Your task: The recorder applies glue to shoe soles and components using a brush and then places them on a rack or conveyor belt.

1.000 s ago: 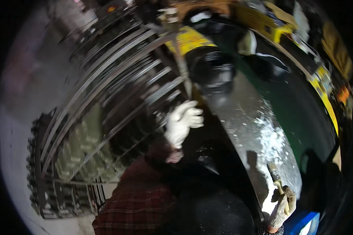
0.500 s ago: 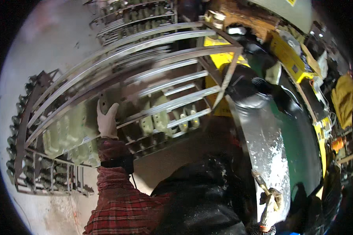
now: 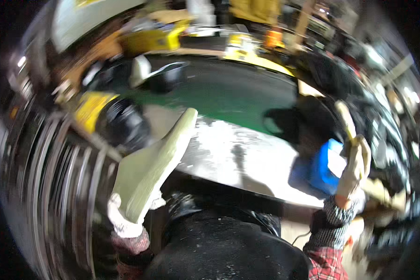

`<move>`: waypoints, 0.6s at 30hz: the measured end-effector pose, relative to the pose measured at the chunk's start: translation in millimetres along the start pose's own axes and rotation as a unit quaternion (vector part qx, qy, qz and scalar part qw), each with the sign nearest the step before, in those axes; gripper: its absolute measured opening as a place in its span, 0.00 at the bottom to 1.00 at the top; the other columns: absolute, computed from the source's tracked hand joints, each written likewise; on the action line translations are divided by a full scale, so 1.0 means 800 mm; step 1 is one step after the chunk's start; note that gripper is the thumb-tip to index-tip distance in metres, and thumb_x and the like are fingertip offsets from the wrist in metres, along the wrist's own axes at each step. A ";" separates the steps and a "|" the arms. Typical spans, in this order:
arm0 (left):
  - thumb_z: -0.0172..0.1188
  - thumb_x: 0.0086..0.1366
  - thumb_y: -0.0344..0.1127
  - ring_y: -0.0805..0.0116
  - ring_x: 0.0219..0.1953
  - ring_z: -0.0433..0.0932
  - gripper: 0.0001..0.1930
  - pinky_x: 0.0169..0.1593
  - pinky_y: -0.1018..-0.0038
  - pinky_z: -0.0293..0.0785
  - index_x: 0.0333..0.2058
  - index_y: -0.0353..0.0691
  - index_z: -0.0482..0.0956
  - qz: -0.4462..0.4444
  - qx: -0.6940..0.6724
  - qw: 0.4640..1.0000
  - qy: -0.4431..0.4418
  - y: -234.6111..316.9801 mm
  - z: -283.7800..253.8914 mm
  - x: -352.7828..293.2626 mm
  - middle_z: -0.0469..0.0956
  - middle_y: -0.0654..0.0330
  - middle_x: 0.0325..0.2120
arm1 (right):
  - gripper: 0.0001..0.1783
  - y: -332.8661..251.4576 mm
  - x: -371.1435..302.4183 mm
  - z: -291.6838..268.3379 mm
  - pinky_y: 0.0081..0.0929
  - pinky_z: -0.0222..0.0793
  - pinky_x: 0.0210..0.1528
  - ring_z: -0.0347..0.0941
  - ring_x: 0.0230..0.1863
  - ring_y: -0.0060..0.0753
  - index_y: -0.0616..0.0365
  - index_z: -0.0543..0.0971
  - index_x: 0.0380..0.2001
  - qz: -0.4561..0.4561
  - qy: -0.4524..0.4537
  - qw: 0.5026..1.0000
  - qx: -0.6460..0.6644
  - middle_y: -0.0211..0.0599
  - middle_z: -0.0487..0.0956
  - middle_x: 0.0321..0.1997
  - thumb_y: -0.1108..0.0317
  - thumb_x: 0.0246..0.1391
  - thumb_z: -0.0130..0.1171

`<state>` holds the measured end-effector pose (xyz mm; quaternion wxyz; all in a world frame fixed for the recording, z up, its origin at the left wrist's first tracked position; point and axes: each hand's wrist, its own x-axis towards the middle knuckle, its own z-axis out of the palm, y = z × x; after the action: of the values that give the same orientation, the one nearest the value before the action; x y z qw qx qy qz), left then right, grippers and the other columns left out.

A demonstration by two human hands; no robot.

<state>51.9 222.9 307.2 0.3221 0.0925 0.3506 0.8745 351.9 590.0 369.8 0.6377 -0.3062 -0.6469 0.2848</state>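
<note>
My gloved left hand (image 3: 123,217) is closed around a pale green boot-shaped last (image 3: 156,165), at the left in front of me. The last is tilted, its narrow end pointing up and right over the worktable (image 3: 247,158), whose near part is pale with white smears. Over at the right, my raised right hand (image 3: 354,170) in a light glove is closed on a brush (image 3: 345,119) by its pale handle, the brush upright. A blue container (image 3: 326,168) stands at the table's right end, beside that hand.
A metal rack (image 3: 56,186) stands close on the left, blurred. A black bundle (image 3: 123,123) and a black bowl-like vessel (image 3: 169,77) are at the table's left end. Yellow boxes (image 3: 151,39) line the far side. Dark plastic sheeting (image 3: 382,126) hangs at the right.
My view has swung right from the rack to the worktable. My left hand, earlier at a last on the rack, now holds one beside the table. My right hand still holds the brush.
</note>
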 end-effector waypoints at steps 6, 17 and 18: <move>0.55 0.61 0.50 0.38 0.41 0.77 0.34 0.40 0.42 0.76 0.57 0.29 0.62 -0.203 -0.117 0.969 -0.075 -0.066 -0.024 0.065 0.74 0.36 0.47 | 0.15 0.028 0.028 -0.136 0.22 0.66 0.29 0.69 0.24 0.20 0.61 0.80 0.32 0.128 0.008 0.968 -0.214 0.26 0.75 0.21 0.57 0.56 0.62; 0.36 0.62 0.73 0.40 0.36 0.77 0.46 0.30 0.50 0.75 0.56 0.30 0.66 -0.478 -0.228 0.845 -0.070 -0.120 -0.042 -0.002 0.72 0.31 0.45 | 0.10 -0.009 0.002 -0.188 0.12 0.65 0.32 0.70 0.31 0.14 0.64 0.79 0.34 0.123 -0.041 0.978 -0.165 0.26 0.77 0.31 0.67 0.61 0.56; 0.38 0.61 0.74 0.39 0.36 0.77 0.46 0.31 0.48 0.75 0.57 0.32 0.66 -0.435 -0.238 0.866 -0.070 -0.130 -0.014 -0.005 0.72 0.31 0.45 | 0.09 -0.008 -0.012 -0.152 0.15 0.69 0.34 0.72 0.31 0.18 0.65 0.79 0.35 0.079 -0.074 0.981 -0.160 0.31 0.78 0.33 0.69 0.61 0.54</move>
<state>102.7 270.8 229.3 0.7059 -0.0881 0.1136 0.6935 473.3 575.7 371.4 0.5062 -0.4327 -0.7032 0.2492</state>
